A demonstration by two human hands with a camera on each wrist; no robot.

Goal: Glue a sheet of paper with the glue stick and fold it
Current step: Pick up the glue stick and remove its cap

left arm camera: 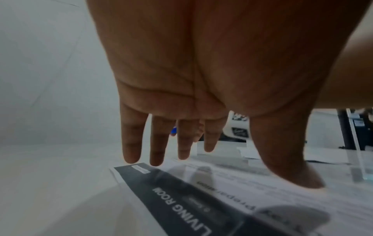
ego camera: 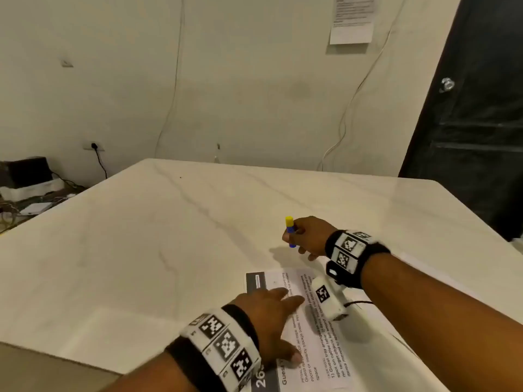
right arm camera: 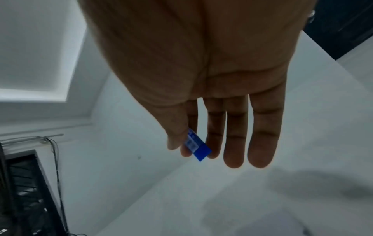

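A printed sheet of paper [ego camera: 308, 335] with a dark header band lies near the front edge of the white marble table [ego camera: 141, 250]. My left hand [ego camera: 271, 315] rests on it with fingers spread and straight; the left wrist view shows the fingertips [left arm camera: 155, 159] touching the paper [left arm camera: 201, 199] near the band. Beyond the paper's far edge, my right hand [ego camera: 305, 236] pinches a blue glue stick [ego camera: 290, 232] with a yellow cap, upright, just above the table. In the right wrist view the thumb and forefinger hold the stick's blue body [right arm camera: 198, 147], the other fingers straight.
A dark door [ego camera: 475, 108] stands at the back right. Cables and boxes [ego camera: 28, 188] lie on the floor at the left. A notice [ego camera: 352, 18] hangs on the wall. More white sheets [left arm camera: 322, 156] lie to the paper's right.
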